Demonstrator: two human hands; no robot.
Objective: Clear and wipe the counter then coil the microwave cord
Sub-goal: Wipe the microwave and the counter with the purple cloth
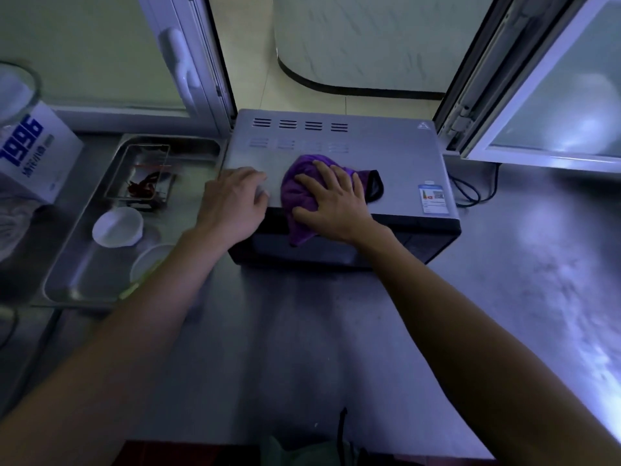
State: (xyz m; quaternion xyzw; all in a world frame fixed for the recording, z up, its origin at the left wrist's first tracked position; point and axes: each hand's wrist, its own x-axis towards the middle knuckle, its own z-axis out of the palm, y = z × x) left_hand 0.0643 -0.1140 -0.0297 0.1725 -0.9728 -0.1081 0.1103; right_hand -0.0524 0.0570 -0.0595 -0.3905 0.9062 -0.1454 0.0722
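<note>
Two bare forearms reach up from the bottom corners of the frame across a grey metal counter point(302, 348) whose near edge runs along the bottom. At the centre of the frame stands a grey microwave point(396, 153), its top facing the camera, with vent slots along its far edge and a small label near its right front corner. The right hand point(336, 200) lies flat with fingers spread on a purple cloth point(299, 193), pressing it onto the microwave's top near the front edge; one end of the cloth hangs over the front. The left hand point(235, 203) rests palm down on the left front corner of the microwave, fingers relaxed and grasping nothing. A dark cord point(470, 193) loops on the counter just right of the microwave, below an open window frame point(524, 105) in the upper right. Left of the microwave lies a metal tray point(77, 287) holding a small glass dish point(141, 173) with red scraps and two white bowls point(117, 227), one partly hidden by the left forearm. At the far left edge sits a white box point(30, 153) printed with blue figures.
</note>
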